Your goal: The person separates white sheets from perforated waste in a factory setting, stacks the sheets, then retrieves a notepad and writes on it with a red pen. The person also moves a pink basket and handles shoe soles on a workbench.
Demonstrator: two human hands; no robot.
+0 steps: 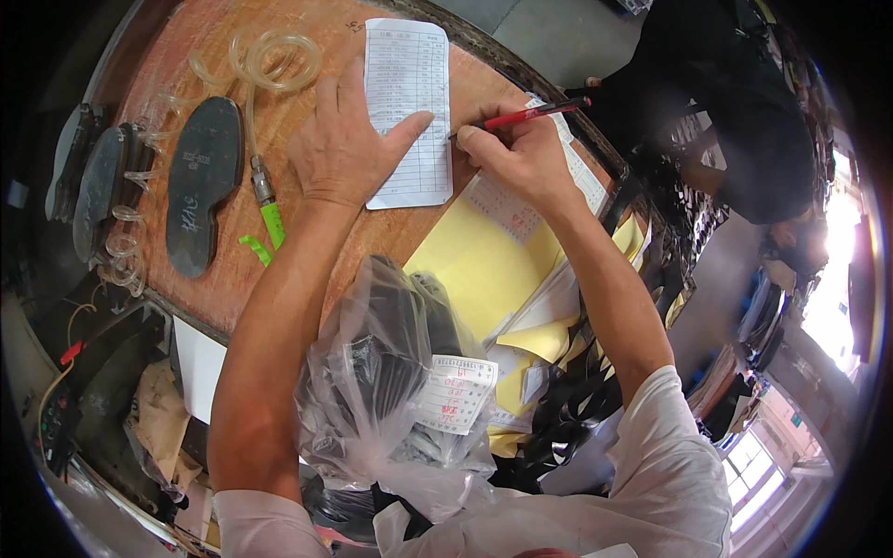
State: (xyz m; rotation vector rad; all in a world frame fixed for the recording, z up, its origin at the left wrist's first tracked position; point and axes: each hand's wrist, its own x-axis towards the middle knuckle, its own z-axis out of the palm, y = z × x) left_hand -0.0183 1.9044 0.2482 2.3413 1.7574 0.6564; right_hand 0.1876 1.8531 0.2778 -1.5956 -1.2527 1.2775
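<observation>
A clear plastic bag (391,391) of dark parts lies nearest, a white rectangular label (456,393) on its right side. Further left, dark insoles (200,181) rest on the brown table (307,56). The left hand (344,139) lies flat, fingers spread, pinning a white slip (409,112). The right hand (521,153) pinches a red pen (526,114), tip pointing left at the slip, its long axis running left to right above yellow sheets (484,270).
</observation>
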